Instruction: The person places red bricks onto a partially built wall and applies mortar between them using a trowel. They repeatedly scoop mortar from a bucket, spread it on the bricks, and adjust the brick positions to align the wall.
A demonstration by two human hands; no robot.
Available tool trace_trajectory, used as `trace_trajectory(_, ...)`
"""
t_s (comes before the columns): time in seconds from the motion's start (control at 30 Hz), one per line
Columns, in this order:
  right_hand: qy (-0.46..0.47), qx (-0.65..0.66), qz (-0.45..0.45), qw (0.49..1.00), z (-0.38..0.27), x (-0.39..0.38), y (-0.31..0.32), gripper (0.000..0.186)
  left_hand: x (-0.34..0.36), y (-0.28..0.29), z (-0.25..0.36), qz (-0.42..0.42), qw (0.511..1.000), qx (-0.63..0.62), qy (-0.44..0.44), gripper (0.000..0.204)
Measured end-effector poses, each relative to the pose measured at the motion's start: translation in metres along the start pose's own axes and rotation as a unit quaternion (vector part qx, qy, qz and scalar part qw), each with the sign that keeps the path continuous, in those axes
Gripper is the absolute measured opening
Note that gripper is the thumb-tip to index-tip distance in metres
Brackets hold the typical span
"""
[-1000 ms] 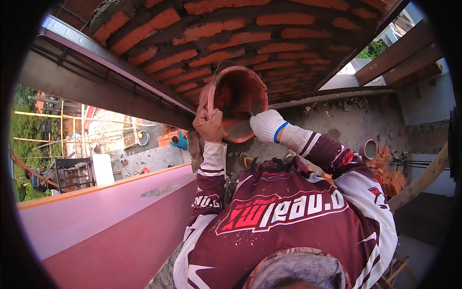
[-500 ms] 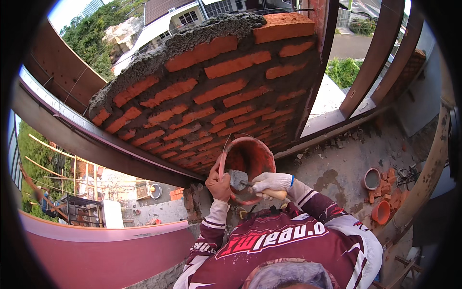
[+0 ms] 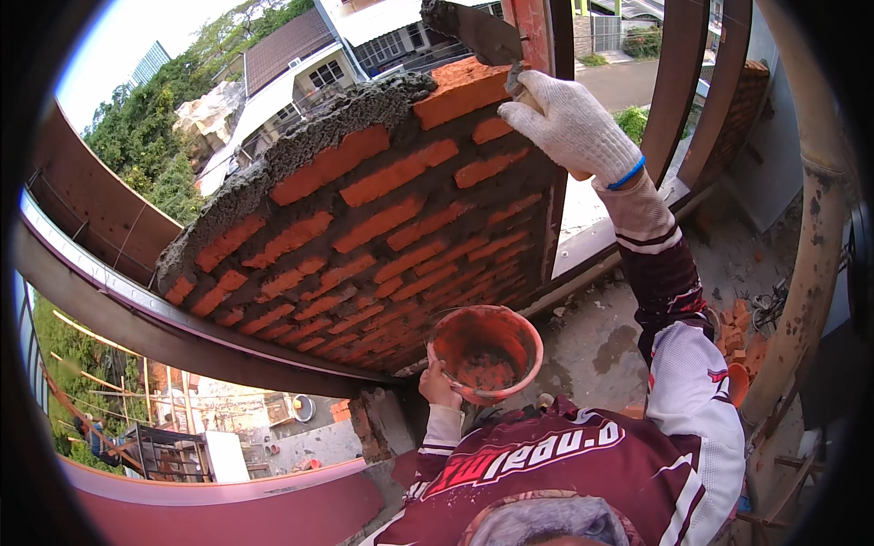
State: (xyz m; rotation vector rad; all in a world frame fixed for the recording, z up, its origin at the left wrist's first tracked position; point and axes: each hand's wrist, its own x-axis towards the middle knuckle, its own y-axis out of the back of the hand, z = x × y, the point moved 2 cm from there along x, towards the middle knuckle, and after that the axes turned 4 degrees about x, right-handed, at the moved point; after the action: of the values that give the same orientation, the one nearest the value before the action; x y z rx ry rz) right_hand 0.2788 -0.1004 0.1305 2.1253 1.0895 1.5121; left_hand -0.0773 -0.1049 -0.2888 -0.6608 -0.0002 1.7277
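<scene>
My right hand [image 3: 578,127], in a white knit glove, is raised to the top of a brick wall [image 3: 378,227]. Its fingers are closed on a trowel, whose handle is mostly hidden by the glove. The trowel's blade [image 3: 487,36] is tilted above the orange end brick [image 3: 462,89] of the top course, with grey mortar [image 3: 444,18] on its far end. My bare left hand [image 3: 440,386] grips the left rim of an orange bucket [image 3: 535,353] in front of me. Grey residue lies at the bottom of that bucket. Rough mortar [image 3: 305,127] covers the wall's top left of the end brick.
Brown upright posts [image 3: 678,82] stand right of the wall, and a bamboo pole [image 3: 815,218] curves down the right side. Broken bricks [image 3: 731,337] and a smaller orange bucket [image 3: 738,383] are on the floor. A long beam [image 3: 200,332] borders a drop on the left.
My right hand has risen with the trowel from inside the bucket to the wall's top. The bucket, still in my left hand, has shifted slightly right and lower in view.
</scene>
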Motion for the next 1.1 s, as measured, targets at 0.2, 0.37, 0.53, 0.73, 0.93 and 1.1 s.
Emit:
trace_trajectory(0.2,-0.043,-0.228,-0.013,0.973,0.001,-0.009,-0.021,0.033,0.016,-0.029,-0.001,-0.113,0.989,0.065,0.070,0.028)
trace_trajectory(0.37,-0.141,-0.002,0.050,0.989,0.014,-0.133,-0.047,0.040,0.045,-0.049,-0.003,-0.234,0.960,0.138,0.059,0.020)
trace_trajectory(0.53,-0.441,0.222,0.009,0.869,0.021,-0.290,-0.139,0.043,0.058,-0.076,-0.017,-0.396,0.889,0.228,0.031,0.006)
trace_trajectory(0.73,-0.589,0.398,0.224,0.667,-0.012,-0.392,-0.189,0.039,0.030,-0.121,-0.037,-0.628,0.556,0.315,-0.443,0.072)
trace_trajectory(0.93,-0.534,0.431,0.467,0.557,-0.020,-0.434,-0.186,0.037,0.002,-0.114,-0.078,-0.768,0.512,0.338,-0.184,0.026)
trace_trajectory(1.1,-0.565,0.386,0.466,0.561,-0.012,-0.448,-0.174,0.035,-0.012,-0.108,-0.100,-0.779,0.478,0.357,-0.195,0.020)
